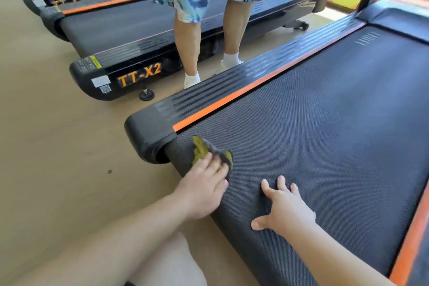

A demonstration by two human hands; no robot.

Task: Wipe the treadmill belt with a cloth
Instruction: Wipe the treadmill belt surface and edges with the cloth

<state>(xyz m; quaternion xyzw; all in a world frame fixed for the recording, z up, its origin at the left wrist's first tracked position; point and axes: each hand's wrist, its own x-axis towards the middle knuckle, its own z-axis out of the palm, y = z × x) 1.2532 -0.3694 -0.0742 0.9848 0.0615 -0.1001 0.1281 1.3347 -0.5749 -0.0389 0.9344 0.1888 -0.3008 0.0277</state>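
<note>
With my left hand (204,184) pressing flat on the cloth (209,153) at the rear left corner of the treadmill belt (325,123) and my right hand (286,210) splayed empty beside it, I judge the cloth could slide off the rounded end or snag at the end cap (148,134).

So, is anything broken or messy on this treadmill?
Nothing looks broken or spilled. The black textured treadmill belt looks whole, and the crumpled green-and-grey cloth lies under the left hand at its rear corner. The only stray thing is a small dark speck on the beige floor near that corner.
</note>
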